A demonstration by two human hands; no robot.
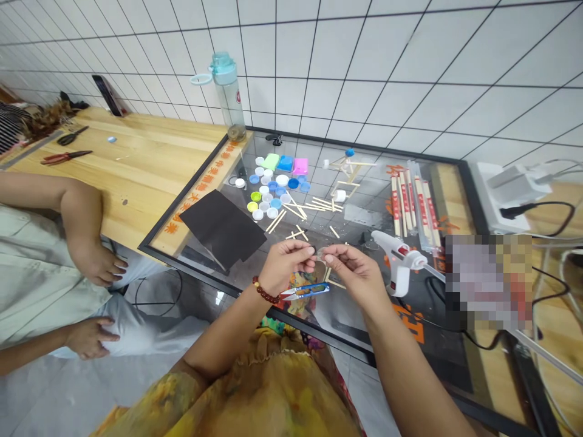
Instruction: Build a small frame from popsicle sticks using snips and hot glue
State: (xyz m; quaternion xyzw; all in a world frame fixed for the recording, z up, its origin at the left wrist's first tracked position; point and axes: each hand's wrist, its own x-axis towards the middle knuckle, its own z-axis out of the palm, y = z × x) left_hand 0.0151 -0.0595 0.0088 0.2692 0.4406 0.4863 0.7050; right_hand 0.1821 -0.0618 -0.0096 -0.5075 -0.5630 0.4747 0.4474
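My left hand (285,264) and my right hand (353,270) meet over the near edge of the glass-topped table (364,200). Both pinch a small pale piece (320,252) between thumbs and fingertips; I cannot make out what it is. A red bead bracelet (264,292) sits on my left wrist. Blue-handled snips (306,292) lie just below my hands. A white hot glue gun (397,258) rests right of my right hand. Loose wooden sticks (300,212) and coloured bottle caps (272,194) lie beyond.
A dark sheet (223,227) lies left of my hands. Wrapped chopsticks (412,206) and a small stick frame (348,170) sit farther back. A water bottle (228,94) stands by the wall. Another person (54,255) sits at left beside the wooden bench (127,164) with scissors and pliers.
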